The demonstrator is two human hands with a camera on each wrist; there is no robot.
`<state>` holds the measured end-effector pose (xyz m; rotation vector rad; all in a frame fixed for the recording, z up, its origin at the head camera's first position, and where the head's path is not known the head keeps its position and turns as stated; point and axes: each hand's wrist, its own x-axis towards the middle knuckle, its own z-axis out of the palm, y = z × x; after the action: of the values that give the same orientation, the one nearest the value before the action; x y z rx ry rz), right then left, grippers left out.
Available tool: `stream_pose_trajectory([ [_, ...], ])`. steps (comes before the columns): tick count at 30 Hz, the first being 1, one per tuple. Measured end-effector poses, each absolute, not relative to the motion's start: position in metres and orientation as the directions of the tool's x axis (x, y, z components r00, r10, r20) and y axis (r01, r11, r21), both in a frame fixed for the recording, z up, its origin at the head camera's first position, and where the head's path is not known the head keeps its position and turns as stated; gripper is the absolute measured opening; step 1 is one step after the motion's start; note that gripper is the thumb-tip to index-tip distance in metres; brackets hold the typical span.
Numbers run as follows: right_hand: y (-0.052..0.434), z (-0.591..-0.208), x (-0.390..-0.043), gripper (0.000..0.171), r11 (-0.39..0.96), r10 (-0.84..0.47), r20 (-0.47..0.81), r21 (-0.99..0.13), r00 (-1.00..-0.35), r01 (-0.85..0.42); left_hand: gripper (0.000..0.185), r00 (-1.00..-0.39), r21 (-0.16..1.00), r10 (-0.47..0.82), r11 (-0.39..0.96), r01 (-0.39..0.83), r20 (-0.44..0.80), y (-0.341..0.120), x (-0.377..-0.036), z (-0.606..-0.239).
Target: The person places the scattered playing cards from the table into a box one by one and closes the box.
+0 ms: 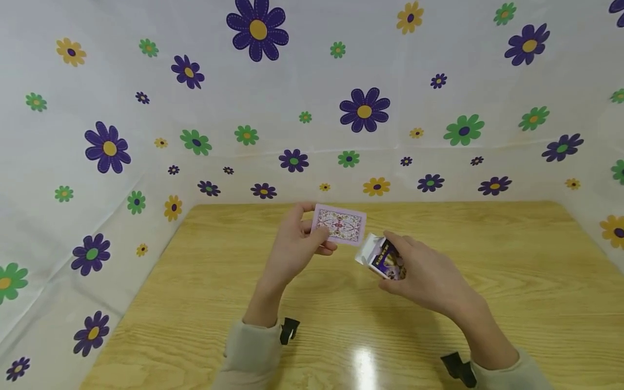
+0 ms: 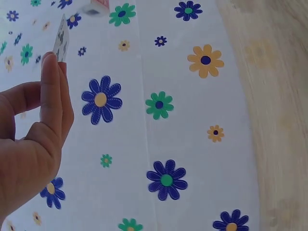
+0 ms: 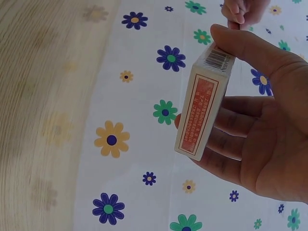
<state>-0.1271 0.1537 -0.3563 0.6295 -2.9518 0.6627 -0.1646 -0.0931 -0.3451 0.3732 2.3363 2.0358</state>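
My left hand (image 1: 297, 246) holds a stack of playing cards (image 1: 340, 224) up above the wooden surface (image 1: 195, 303), patterned pink backs toward me, with my fingers curled round its left end and my thumb lying across the near face. From the left wrist view I see only the thin edge of those cards (image 2: 61, 38) poking out past my fingertips (image 2: 50, 82) at about 11 o'clock, with the flowered cloth (image 2: 159, 106) behind them. My right hand (image 1: 424, 273) sits just at 4 o'clock of the cards and grips the card box (image 1: 382, 257), its white flap open and tilted toward the stack; the box and the cards are near each other, and I cannot tell whether they touch. In the right wrist view the box (image 3: 202, 108) stands on end in my right hand (image 3: 260, 139), its red-bordered narrow side facing the camera and a barcode on its upper end, my thumb pressed on top and my fingers (image 3: 226, 144) wrapped behind it. My left hand's fingertips (image 3: 240, 12) show at 12 o'clock in that view. Both hands are held over the middle of the surface, and the flower-printed cloth (image 1: 365, 111) rises as a backdrop at 12 o'clock and along both sides.
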Motion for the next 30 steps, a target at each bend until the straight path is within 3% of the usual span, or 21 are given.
stream_pose_trajectory([
  [10,0.151,-0.354,-0.124,0.088,0.816,-0.382,0.166,-0.402,-0.909,-0.416,0.050,-0.932,0.946,0.322,0.211,0.245,0.170,-0.077,-0.154,-0.346],
  [30,0.149,-0.358,-0.125,0.088,0.819,-0.400,0.179,-0.371,-0.899,-0.438,0.053,-0.946,0.884,0.269,0.376,0.277,0.182,-0.075,-0.144,-0.343],
])
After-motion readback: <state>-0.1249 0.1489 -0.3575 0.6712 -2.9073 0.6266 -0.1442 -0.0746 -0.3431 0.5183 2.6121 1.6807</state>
